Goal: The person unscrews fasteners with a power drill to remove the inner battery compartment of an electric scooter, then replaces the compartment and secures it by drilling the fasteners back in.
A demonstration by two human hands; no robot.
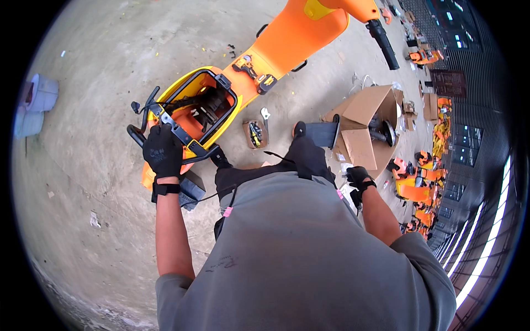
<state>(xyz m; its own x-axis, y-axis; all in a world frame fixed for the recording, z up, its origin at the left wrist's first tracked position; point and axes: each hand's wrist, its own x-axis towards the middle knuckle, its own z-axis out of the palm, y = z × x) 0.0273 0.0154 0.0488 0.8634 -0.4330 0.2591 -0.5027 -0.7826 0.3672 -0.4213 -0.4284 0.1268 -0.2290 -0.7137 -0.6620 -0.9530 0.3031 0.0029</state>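
An orange and yellow scooter body (291,34) lies in front of me, with an open compartment (231,114) holding dark parts and cables. My left hand (163,150), in a black glove, is at its near left corner, fingers closed on a metal bracket (167,119) beside black tubular handles (135,135). My right hand (359,181), also gloved, hangs by my right thigh with curled fingers; what it holds, if anything, I cannot make out. An orange cordless drill (247,68) lies on the scooter body. A small box of tools (255,134) and a wrench (265,119) are on the floor.
An open cardboard carton (359,146) with black round parts stands right, beside a dark panel (319,134). A dark box (192,188) lies below my left hand. White bins (43,96) stand far left. Several orange scooters (414,190) and scattered boxes line the right-hand wall.
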